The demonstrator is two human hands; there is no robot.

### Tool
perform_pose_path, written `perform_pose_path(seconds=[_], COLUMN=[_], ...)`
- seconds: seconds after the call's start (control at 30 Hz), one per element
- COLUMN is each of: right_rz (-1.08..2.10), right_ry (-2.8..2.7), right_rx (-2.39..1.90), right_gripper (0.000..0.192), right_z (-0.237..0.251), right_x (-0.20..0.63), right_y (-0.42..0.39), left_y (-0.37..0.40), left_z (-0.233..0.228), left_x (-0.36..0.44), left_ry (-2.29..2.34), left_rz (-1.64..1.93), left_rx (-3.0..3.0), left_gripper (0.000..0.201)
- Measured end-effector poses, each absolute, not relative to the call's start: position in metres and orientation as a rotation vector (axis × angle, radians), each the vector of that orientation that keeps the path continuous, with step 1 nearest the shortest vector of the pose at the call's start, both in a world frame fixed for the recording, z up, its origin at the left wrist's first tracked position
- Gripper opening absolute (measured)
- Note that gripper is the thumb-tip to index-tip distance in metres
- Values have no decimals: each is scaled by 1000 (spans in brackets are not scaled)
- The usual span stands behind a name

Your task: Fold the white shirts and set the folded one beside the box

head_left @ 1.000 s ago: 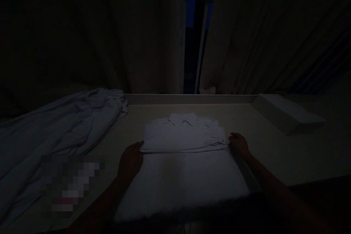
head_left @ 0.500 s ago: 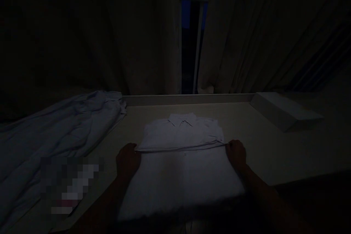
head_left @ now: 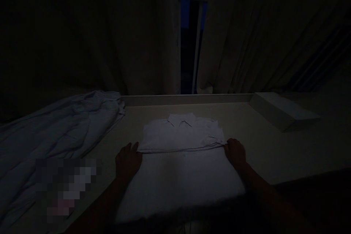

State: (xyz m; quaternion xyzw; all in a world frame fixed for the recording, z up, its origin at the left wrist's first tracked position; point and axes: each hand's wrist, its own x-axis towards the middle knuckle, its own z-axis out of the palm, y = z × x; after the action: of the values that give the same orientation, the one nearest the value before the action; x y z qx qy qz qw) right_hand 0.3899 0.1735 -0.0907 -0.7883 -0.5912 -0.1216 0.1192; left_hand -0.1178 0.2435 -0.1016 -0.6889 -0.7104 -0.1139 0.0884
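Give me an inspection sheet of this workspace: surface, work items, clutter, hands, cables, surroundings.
Surface: pale table, dimly lit, raised ledge at the back.
Work items: white collared shirt, top part folded over the lower part, collar toward the window.
Clutter: crumpled sheet at left; flat pale box at right.
Hands: left hand and right hand at the two ends of the fold; grip too dark to tell.
Cables: nothing seen.
Surroundings: curtains with a narrow gap showing a window.
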Motion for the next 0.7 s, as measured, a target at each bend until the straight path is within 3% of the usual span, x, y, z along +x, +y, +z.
perform_pose_path(seconds=[0.17, 0.3, 0.4, 0.53, 0.7], right_rz=[-262, -220, -212, -227, -215], right_ry=[-1669, -1589, -1527, -1552, -1577], right_rx=[-2178, -2048, -1984, -1939, -1934], right_gripper=[14, 11, 9, 7, 8], right_z=[-93, -95, -98, -101, -98], right_x=[391, 391, 392, 394, 392], right_y=[174, 175, 175, 176, 178], left_y=[268, 299, 323, 358, 391], left_z=[-77, -26, -3, -12, -44], left_x=[-114, -17, 98, 233, 316], left_ry=[-2073, -1806, -1708, -1594, -1749], left_rz=[-568, -779, -573, -380, -70], left_rx=[-2149, -2481, -2845, -3023, -3038], left_gripper=[50, 47, 44, 43, 55])
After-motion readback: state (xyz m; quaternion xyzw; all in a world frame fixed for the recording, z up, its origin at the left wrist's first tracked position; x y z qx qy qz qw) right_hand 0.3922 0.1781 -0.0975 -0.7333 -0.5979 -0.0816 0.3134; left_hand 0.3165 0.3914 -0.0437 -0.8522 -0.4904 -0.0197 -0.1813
